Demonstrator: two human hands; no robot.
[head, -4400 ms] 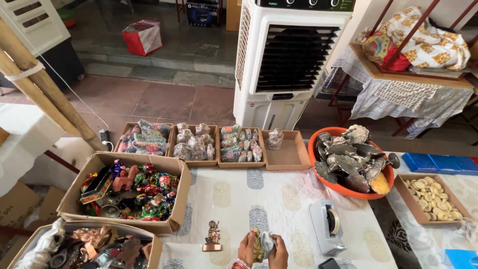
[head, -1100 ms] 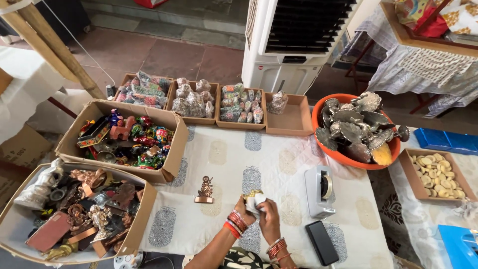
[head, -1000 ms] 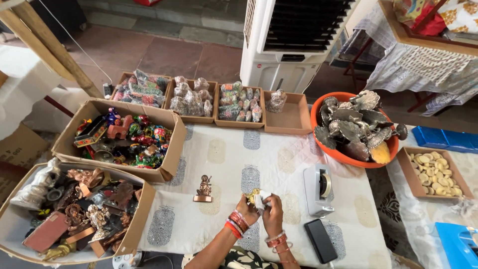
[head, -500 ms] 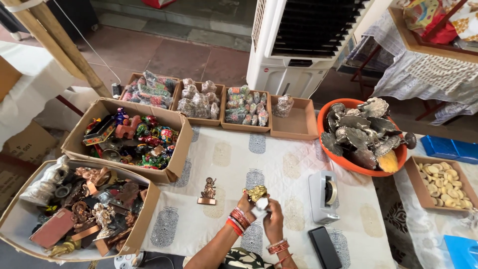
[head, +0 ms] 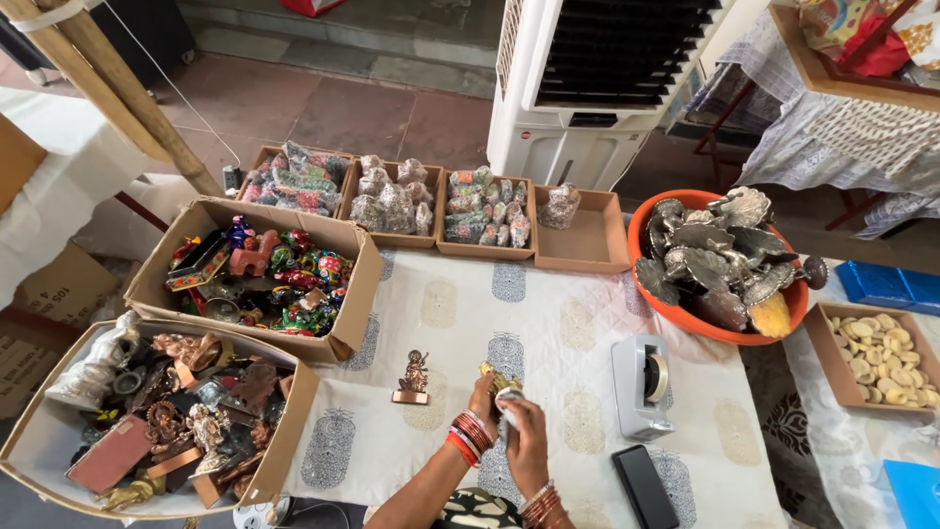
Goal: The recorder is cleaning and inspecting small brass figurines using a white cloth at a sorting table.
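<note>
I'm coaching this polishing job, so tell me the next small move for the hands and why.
Probably turn the gold figurine a little in the left hand and rub a fresh face with the white cloth. The right hand presses the cloth on one side only; the copper statuette stands finished-looking alongside.

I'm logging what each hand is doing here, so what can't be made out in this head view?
- Gold figurine: mostly hidden by the left hand and right hand; shape unclear.
- White cloth: only a scrap shows between the fingers.
- Blue box: cut off by the frame corner.
</note>
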